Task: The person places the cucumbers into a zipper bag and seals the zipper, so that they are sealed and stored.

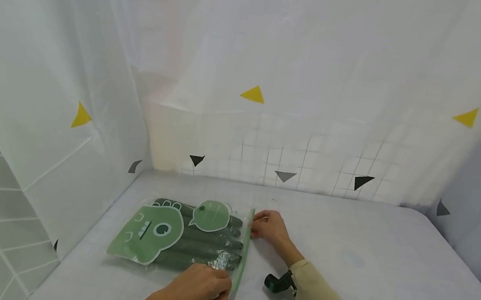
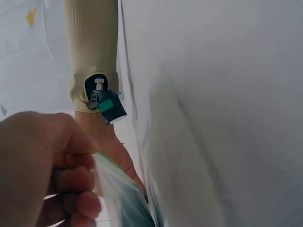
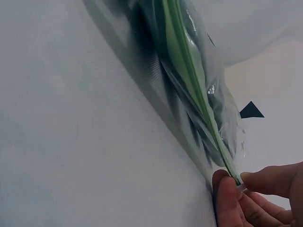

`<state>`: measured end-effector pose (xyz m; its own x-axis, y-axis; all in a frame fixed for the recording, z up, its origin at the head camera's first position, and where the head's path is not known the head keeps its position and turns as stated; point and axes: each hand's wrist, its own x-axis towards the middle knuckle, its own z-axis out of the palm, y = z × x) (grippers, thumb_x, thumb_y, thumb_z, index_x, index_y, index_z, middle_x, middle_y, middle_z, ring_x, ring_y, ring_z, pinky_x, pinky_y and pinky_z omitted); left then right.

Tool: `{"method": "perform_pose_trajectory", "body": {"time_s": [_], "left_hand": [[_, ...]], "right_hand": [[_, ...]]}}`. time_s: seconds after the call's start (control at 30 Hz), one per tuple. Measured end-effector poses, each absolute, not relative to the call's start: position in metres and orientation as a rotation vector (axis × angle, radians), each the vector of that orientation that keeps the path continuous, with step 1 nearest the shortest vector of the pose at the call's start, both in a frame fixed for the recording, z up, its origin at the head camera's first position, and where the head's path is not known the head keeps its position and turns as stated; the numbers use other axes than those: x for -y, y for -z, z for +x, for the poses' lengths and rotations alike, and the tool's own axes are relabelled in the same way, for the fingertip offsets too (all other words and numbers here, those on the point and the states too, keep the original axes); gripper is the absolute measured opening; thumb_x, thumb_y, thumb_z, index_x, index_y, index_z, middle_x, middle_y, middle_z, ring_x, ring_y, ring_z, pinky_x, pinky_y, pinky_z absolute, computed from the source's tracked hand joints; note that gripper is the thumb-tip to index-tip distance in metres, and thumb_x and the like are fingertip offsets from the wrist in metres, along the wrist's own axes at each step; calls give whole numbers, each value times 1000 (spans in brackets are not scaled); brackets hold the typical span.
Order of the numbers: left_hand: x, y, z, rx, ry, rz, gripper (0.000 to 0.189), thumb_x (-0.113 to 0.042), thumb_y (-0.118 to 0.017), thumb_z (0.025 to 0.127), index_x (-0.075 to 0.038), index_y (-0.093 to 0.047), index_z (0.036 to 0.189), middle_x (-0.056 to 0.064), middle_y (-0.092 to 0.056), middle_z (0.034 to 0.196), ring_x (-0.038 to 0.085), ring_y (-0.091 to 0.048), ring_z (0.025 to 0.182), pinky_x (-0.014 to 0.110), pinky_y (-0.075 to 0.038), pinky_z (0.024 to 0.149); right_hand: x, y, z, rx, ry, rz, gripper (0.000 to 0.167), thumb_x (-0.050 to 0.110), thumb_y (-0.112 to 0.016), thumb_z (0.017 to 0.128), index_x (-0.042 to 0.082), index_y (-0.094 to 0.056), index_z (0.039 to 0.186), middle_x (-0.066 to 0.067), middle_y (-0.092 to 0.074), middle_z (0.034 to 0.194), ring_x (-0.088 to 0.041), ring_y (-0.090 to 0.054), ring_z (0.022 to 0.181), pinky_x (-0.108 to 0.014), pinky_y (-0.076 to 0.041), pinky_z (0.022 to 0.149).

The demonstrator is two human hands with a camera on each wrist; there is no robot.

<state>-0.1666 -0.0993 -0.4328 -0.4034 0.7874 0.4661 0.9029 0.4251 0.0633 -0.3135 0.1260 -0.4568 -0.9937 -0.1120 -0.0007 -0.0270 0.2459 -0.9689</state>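
A clear zip bag (image 1: 147, 241) with a light green one-eyed monster print lies on the table, holding several long dark green rolls (image 1: 208, 239). Its light green closure strip (image 1: 244, 254) runs along the right edge. At the near end of this strip, my left hand (image 1: 201, 288) pinches the bag's edge between thumb and curled fingers. My right hand (image 1: 271, 229) pinches the strip's far end. In the right wrist view, a small whitish piece (image 3: 241, 187) shows between thumb and fingers at the strip's end. The edge stands slightly raised there.
A small black camera (image 1: 278, 282) is strapped to the right wrist, over the beige sleeve (image 1: 326, 298). The white table (image 1: 367, 253) is bounded by a white back curtain (image 1: 341, 82) and side curtains, marked with yellow, black and grey triangles.
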Motion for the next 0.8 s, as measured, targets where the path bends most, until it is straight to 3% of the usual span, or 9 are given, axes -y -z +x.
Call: {"method": "perform_pose_trajectory", "body": {"time_s": [0.8], "left_hand": [[97, 432, -164, 2293, 452, -1443, 36, -8, -80, 81, -22, -50, 67, -17, -33, 65, -9, -23, 55, 13, -22, 48]], "right_hand": [[-128, 459, -331, -2422, 1945, -88, 22, -4, -73, 92, -11, -63, 110, -17, -74, 90, -30, -73, 69, -37, -59, 66]]}}
